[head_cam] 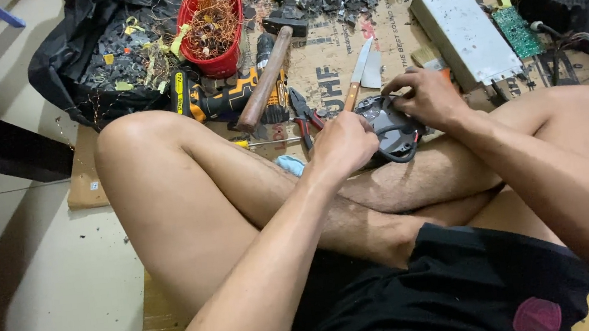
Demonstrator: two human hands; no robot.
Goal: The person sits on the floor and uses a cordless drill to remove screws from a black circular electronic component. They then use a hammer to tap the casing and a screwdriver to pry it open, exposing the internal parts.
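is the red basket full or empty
Full: the red basket is heaped to its rim with tangled copper wire.

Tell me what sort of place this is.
Likely a floor-level electronics scrap workspace: a red plastic basket of copper wire, green circuit boards, and a wooden-handled hammer on flattened cardboard.

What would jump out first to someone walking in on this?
Both hands, the left hand and right hand, grip a small grey device over crossed legs. Beyond them, a hammer lies across a yellow drill, beside a red basket of tangled copper wire.
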